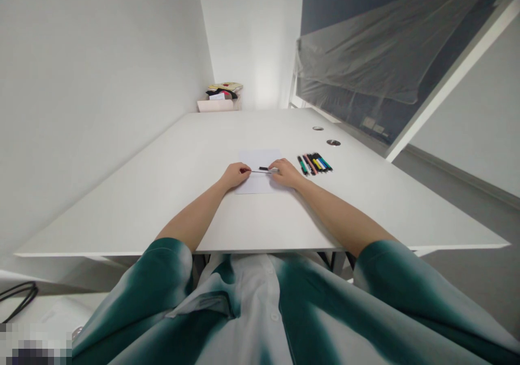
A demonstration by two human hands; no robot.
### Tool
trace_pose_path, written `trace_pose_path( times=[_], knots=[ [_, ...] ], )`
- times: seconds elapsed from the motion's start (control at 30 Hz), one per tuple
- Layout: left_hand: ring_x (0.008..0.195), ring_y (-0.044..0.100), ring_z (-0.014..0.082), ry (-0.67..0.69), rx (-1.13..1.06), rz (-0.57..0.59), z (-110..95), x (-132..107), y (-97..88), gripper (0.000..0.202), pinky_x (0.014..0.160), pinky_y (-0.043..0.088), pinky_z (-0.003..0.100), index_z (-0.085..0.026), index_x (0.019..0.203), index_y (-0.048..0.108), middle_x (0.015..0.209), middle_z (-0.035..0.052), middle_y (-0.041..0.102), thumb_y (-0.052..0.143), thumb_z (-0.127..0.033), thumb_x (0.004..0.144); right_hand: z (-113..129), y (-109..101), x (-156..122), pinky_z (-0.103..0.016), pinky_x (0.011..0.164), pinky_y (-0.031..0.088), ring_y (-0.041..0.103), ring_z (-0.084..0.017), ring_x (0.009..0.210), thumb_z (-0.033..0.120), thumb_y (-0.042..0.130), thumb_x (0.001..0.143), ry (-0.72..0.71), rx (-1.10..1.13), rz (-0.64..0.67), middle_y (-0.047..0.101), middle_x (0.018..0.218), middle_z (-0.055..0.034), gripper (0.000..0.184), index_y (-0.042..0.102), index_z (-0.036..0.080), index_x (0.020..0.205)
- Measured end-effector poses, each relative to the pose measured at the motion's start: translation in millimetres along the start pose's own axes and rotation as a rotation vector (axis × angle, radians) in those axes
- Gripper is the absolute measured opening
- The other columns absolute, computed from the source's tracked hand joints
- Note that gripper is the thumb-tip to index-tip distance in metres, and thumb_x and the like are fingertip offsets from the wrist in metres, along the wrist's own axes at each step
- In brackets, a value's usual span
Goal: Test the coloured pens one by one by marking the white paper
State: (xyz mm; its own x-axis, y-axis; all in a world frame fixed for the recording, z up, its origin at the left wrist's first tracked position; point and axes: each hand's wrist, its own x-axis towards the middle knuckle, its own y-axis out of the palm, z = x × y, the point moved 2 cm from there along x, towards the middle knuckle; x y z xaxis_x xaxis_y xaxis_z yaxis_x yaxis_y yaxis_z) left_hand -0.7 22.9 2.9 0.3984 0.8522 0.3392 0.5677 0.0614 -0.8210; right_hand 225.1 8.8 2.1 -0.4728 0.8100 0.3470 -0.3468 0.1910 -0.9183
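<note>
Both of my hands rest on a white sheet of paper (260,159) lying on the white table (170,191). My left hand (235,174) is closed, pinching one end of a thin dark pen (262,170). My right hand (286,173) is closed on the pen's other end, where a black part and a pale part show. The pen lies level between the two hands, just above the paper.
A row of several coloured pens (314,163) lies right of the paper. Two round cable holes (333,142) sit in the table behind them. A box with odds and ends (219,98) stands at the far end. A plastic-covered dark panel (365,67) leans at right.
</note>
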Motion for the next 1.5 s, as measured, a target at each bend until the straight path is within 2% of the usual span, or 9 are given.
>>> trace_pose_path(
  times=[0.2,0.5,0.63,0.73,0.83,1.0,1.27,1.37,1.5],
  knots=[
    [0.084,0.065,0.0192,0.037,-0.009,-0.002,-8.1,1.6,5.5,0.024,0.087,0.051,0.033,-0.018,0.094,0.076,0.092,0.0060,0.074,0.057,-0.026,0.082,11.5,-1.5,1.5,-0.035,0.098,0.038,0.056,-0.024,0.107,0.024,0.055,0.089,-0.105,-0.012,-0.021,0.069,0.110,-0.0119,0.025,0.074,0.016,0.104],
    [0.086,0.065,0.0207,-0.029,0.119,0.015,0.4,0.2,1.6,0.024,0.087,0.051,0.033,-0.018,0.095,0.076,0.094,0.0075,0.073,0.057,-0.023,0.082,11.5,-9.2,-0.3,-0.039,0.093,0.041,0.052,-0.029,0.107,0.020,0.055,0.088,0.090,-0.147,0.024,0.067,0.108,-0.0148,0.025,0.077,0.016,0.097],
    [0.084,0.065,0.0204,-0.019,0.126,0.021,-3.9,-0.7,1.7,0.024,0.086,0.051,0.033,-0.018,0.095,0.076,0.091,0.0078,0.072,0.057,-0.023,0.082,11.6,-8.8,-0.9,-0.039,0.092,0.041,0.052,-0.031,0.107,0.020,0.054,0.088,0.121,-0.173,0.056,0.067,0.108,-0.0163,0.026,0.078,0.016,0.097],
    [0.083,0.065,0.0201,0.032,0.098,0.029,-12.7,-1.6,2.8,0.025,0.085,0.051,0.033,-0.017,0.095,0.076,0.089,0.0074,0.071,0.055,-0.025,0.083,12.4,-7.0,-1.2,-0.039,0.091,0.040,0.053,-0.030,0.105,0.023,0.055,0.089,0.069,-0.142,0.029,0.067,0.108,-0.0163,0.027,0.076,0.014,0.103],
    [0.082,0.064,0.0188,0.076,0.074,0.039,-21.6,-2.3,4.6,0.025,0.084,0.051,0.032,-0.017,0.095,0.076,0.089,0.0064,0.072,0.054,-0.025,0.084,15.5,-3.6,-0.4,-0.036,0.091,0.039,0.054,-0.026,0.101,0.027,0.057,0.090,-0.058,-0.088,-0.025,0.067,0.106,-0.0139,0.028,0.073,0.013,0.108],
    [0.084,0.065,0.0171,0.103,0.057,0.066,-30.5,-2.5,8.2,0.025,0.087,0.050,0.030,-0.017,0.097,0.075,0.092,0.0055,0.072,0.054,-0.023,0.085,21.2,1.8,2.5,-0.034,0.085,0.038,0.055,-0.023,0.093,0.025,0.054,0.093,-0.170,-0.062,-0.061,0.069,0.096,-0.0120,0.024,0.075,0.015,0.099],
    [0.092,0.066,0.0197,0.030,0.178,0.066,-26.4,-2.6,8.8,0.031,0.091,0.049,0.032,-0.017,0.106,0.072,0.100,0.0078,0.072,0.046,-0.022,0.090,16.0,-1.1,0.4,-0.033,0.085,0.037,0.055,-0.024,0.095,0.020,0.057,0.088,-0.082,-0.126,-0.007,0.070,0.097,-0.0120,0.021,0.076,0.014,0.094],
    [0.090,0.066,0.0201,-0.023,0.215,0.043,-22.4,-3.0,7.6,0.030,0.088,0.049,0.032,-0.016,0.112,0.068,0.096,0.0075,0.073,0.049,-0.021,0.088,14.0,-1.9,-0.4,-0.033,0.086,0.037,0.055,-0.025,0.097,0.020,0.056,0.088,-0.033,-0.144,0.026,0.070,0.101,-0.0123,0.023,0.077,0.015,0.096],
    [0.085,0.065,0.0211,-0.059,0.228,0.071,-19.0,-2.8,7.6,0.023,0.082,0.050,0.032,-0.015,0.102,0.069,0.089,0.0076,0.072,0.055,-0.023,0.086,13.8,-3.4,-0.6,-0.034,0.086,0.037,0.055,-0.025,0.099,0.022,0.055,0.089,-0.012,-0.146,0.026,0.070,0.102,-0.0129,0.024,0.077,0.015,0.097]
  ],
)
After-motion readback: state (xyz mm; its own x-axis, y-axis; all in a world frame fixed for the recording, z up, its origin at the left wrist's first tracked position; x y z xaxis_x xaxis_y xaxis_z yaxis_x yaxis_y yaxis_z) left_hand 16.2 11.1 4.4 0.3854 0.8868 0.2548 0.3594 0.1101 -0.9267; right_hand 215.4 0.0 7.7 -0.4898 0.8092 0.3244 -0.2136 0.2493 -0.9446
